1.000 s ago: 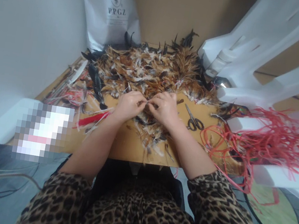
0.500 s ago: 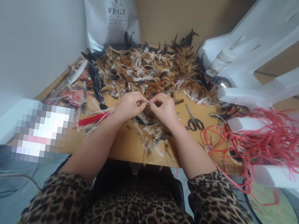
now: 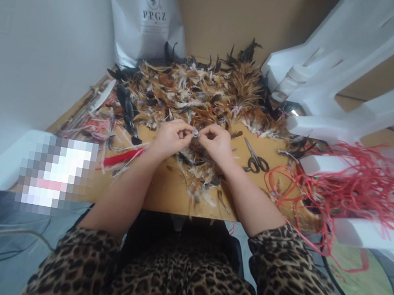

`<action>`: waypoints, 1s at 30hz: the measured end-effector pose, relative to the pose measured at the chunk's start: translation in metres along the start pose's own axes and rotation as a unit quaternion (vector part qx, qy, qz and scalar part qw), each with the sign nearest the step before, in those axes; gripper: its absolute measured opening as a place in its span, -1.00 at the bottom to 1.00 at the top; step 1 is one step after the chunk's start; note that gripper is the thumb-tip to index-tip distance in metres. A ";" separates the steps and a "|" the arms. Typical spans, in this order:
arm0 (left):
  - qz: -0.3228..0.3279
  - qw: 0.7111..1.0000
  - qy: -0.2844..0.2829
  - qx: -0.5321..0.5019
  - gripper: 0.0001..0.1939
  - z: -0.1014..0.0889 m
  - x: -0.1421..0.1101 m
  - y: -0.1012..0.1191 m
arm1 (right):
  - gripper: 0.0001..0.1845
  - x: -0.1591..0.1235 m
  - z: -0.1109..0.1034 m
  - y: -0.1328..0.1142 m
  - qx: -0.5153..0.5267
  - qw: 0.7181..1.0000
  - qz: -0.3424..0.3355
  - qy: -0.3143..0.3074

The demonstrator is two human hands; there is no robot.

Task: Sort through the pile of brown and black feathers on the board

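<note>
My left hand and my right hand meet over the table, each closed in a pinch. Between their fingertips shows a tiny whitish piece, too small to name. Brown feathers lie just under and in front of the hands. Beyond them spreads a big heap of brown, white and black feathers. Dark-handled scissors rest on the table to the right of my right hand. Left of my left wrist is a red strip.
Red stringy ribbon tangles over white foam pieces at the right. A silver bag stands behind the feathers, and a bottle is at the back right. A white box-like device sits at the left edge of the wooden table.
Both hands stay almost in place, with slight finger movement. More of the whitish piece now shows between the fingertips.
</note>
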State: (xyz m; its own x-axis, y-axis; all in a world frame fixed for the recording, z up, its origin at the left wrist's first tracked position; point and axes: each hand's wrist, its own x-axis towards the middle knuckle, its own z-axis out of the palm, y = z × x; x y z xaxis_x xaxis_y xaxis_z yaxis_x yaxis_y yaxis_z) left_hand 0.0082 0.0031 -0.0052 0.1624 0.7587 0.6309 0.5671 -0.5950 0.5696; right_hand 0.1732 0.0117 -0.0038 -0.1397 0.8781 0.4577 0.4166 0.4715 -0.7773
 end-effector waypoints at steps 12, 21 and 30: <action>0.052 0.997 -0.019 0.047 -0.87 -0.001 -0.001 0.000 | -0.89 -0.004 0.000 -0.009 -0.061 0.997 -0.046 -0.005; 0.038 0.999 0.007 0.038 -0.88 -0.003 0.001 -0.001 | -0.91 0.003 0.002 0.001 0.124 0.986 0.113 -0.005; 0.063 0.995 -0.018 0.073 -0.86 -0.005 -0.001 -0.002 | -0.86 0.005 -0.010 -0.008 0.036 0.999 0.011 -0.017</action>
State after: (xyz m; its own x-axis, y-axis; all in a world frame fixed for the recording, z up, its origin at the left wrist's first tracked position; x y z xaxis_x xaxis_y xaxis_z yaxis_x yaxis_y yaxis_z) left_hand 0.0026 0.0023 -0.0037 0.2670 0.6906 0.6721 0.6509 -0.6435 0.4027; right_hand 0.1779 0.0113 0.0086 -0.1625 0.8899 0.4262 0.3537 0.4558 -0.8168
